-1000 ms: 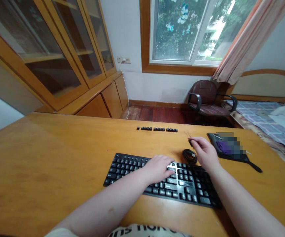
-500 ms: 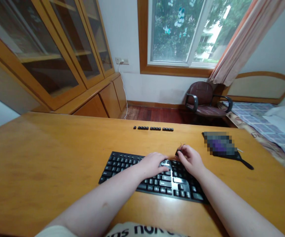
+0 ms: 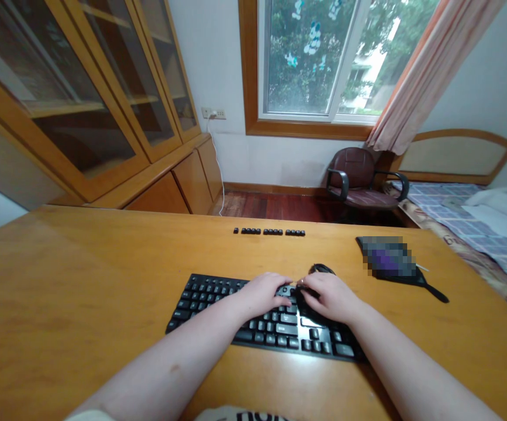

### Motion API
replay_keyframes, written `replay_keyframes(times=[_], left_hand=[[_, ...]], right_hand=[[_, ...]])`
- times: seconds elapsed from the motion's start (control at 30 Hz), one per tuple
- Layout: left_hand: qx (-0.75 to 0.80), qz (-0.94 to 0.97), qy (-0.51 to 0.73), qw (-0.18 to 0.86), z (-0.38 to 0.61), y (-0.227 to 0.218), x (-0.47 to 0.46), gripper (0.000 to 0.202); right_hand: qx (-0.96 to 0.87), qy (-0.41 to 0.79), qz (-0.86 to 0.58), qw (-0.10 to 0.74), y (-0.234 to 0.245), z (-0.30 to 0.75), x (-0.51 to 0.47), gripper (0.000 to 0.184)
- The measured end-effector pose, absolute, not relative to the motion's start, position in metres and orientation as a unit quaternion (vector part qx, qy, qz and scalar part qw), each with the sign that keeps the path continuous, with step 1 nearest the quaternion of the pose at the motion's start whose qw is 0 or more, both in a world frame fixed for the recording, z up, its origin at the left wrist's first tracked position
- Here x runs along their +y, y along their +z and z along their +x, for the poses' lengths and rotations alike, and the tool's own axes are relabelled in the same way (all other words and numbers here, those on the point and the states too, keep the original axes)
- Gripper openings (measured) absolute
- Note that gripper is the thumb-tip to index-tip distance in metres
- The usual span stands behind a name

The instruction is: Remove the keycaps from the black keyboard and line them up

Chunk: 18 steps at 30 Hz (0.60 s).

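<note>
A black keyboard [image 3: 235, 304] lies on the wooden desk [image 3: 82, 292] in front of me. My left hand [image 3: 264, 292] rests palm down on its middle keys, fingers curled and pressing on the board. My right hand [image 3: 330, 297] is over the keyboard's right half, its fingertips pinched on a small thin tool whose shape I cannot make out, right next to the left hand's fingers. A row of loose black keycaps [image 3: 269, 231] is lined up near the desk's far edge.
A small round black object [image 3: 322, 269] sits just behind the keyboard. A dark flat pouch [image 3: 389, 263] with a black handle sticking out lies at the right. Beyond the desk stand wooden glass-door cabinets [image 3: 104, 105], an armchair [image 3: 362, 181] and a bed [image 3: 476, 222].
My right hand moved from behind the keyboard, near the round black object, left and toward me onto the keys beside my left hand. The view shifted slightly.
</note>
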<state>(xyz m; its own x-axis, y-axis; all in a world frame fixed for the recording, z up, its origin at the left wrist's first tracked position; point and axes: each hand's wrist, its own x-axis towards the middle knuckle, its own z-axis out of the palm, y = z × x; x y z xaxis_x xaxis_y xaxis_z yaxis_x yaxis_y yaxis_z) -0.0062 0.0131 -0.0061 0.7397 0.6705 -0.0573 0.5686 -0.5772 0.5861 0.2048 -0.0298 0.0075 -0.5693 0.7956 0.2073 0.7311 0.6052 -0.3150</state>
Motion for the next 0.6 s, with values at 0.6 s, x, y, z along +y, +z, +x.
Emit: replay_keyframes(times=[0.6], left_hand=[[0.427,0.862,0.073,0.262,0.032,0.003,0.007,0.022]], right_hand=[[-0.871,0.010,-0.417,0.260,-0.018,0.200,-0.030,0.019]])
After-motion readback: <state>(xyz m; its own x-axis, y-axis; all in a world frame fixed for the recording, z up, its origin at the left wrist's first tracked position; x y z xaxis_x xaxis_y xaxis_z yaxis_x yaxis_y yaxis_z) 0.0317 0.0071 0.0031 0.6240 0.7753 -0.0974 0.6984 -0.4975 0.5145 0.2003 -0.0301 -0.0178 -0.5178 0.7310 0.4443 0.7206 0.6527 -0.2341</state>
